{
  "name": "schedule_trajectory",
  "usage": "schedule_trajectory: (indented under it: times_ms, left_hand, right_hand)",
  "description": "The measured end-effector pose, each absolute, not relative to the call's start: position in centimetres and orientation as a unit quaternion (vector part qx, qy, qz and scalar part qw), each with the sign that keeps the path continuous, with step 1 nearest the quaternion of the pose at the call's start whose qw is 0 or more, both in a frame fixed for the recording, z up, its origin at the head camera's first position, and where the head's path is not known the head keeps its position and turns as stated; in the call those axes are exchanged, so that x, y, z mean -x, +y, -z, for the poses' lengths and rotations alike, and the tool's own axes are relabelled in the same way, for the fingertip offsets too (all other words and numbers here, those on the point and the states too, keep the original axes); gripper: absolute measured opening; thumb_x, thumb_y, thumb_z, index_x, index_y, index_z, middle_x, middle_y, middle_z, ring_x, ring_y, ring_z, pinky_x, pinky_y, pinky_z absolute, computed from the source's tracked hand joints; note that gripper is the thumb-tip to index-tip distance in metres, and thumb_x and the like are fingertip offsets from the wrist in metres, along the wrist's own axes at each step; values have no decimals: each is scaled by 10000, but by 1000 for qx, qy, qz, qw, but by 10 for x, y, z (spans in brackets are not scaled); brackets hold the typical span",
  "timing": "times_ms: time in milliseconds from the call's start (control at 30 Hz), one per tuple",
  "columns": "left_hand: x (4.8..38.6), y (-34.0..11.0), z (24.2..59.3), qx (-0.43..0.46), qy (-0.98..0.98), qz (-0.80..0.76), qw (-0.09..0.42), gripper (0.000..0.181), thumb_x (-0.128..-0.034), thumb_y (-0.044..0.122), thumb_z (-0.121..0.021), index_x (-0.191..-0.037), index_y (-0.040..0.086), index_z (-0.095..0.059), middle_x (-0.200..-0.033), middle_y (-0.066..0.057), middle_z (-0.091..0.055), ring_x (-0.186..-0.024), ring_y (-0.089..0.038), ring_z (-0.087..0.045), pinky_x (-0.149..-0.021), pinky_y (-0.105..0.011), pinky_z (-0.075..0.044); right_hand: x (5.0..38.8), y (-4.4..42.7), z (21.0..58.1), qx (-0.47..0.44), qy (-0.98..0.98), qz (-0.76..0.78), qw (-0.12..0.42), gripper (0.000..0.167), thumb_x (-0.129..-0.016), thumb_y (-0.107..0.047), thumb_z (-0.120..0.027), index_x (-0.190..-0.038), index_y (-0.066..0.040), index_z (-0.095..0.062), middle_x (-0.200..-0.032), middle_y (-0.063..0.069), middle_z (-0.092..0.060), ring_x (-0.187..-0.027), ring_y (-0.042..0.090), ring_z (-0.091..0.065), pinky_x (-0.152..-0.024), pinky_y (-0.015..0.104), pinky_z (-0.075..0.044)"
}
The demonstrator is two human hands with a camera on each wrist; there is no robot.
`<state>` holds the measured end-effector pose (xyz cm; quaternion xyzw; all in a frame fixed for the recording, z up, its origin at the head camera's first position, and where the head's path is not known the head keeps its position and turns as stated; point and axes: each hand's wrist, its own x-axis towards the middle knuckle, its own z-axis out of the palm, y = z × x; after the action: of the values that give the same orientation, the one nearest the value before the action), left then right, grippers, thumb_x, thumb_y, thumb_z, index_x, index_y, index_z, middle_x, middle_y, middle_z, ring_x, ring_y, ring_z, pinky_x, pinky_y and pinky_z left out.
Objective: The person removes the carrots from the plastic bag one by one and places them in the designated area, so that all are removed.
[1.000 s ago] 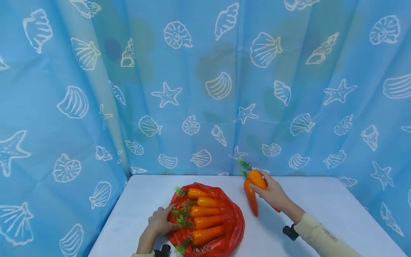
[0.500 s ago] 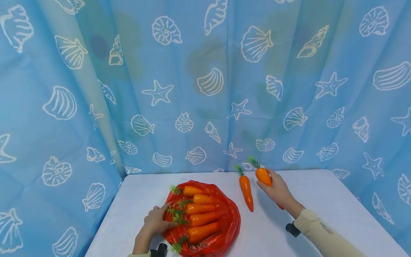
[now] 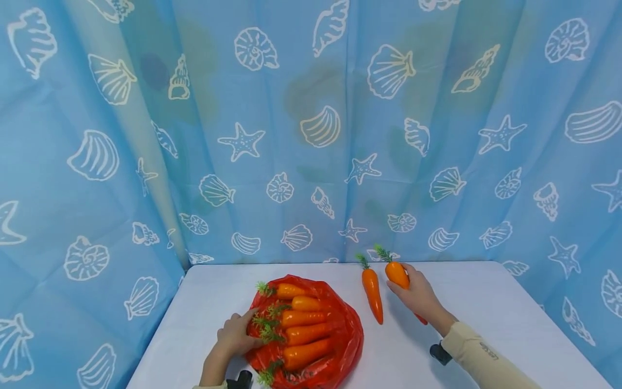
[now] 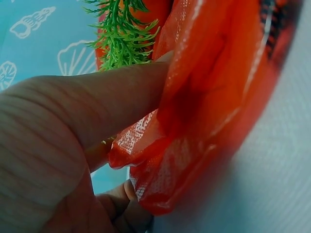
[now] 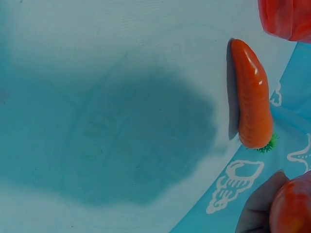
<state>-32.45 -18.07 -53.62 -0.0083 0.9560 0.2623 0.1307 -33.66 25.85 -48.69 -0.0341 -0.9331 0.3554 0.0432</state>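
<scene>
The right hand [image 3: 415, 294] grasps one held carrot [image 3: 397, 275]; a loose carrot [image 3: 372, 292] lies on the bench [image 3: 218, 286] just left of that hand; the left hand [image 3: 236, 334] pinches the left edge of the red bag [image 3: 352, 335], bagged carrots [image 3: 305, 319] to its right; the step looks like laying carrots side by side; next calls for settling this one, then loosening the right grip.

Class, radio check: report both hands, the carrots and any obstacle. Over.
Left hand pinching red bag, bagged carrots inside. Right hand holding one carrot. Loose carrot between right hand and bag.
</scene>
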Motion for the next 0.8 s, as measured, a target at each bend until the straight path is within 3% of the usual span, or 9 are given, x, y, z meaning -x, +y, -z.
schedule_trajectory:
  times_ms: [800]
  left_hand:
    - [323, -182, 533, 8, 952, -270, 141, 792, -720, 287, -862, -1419, 153, -514, -1148, -171, -545, -1060, -353, -486, -936, -632, -394]
  right_hand:
    - [346, 265, 491, 42, -941, -335, 32, 726, -949, -328, -652, -1462, 45, -300, -1300, 274, -485, -1065, 366, -515, -975, 548, -492]
